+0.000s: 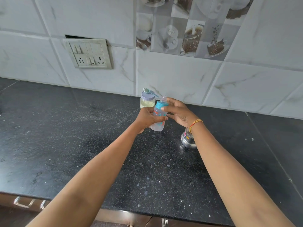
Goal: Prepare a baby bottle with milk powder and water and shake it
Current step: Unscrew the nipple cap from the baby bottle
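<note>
the left hand (147, 117) grips the baby bottle (158, 117) above the counter (82, 136), near the powder jar (147, 99), while the right hand (178, 113) sits loosely open at its blue collar (161, 104), likely unscrewing it next, needing a firm twist.

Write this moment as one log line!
left hand: holds bottle | right hand: at teal cap | jar: behind, lidded

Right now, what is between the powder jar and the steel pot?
In the head view, the baby bottle and both hands lie between the powder jar and steel pot.
</note>
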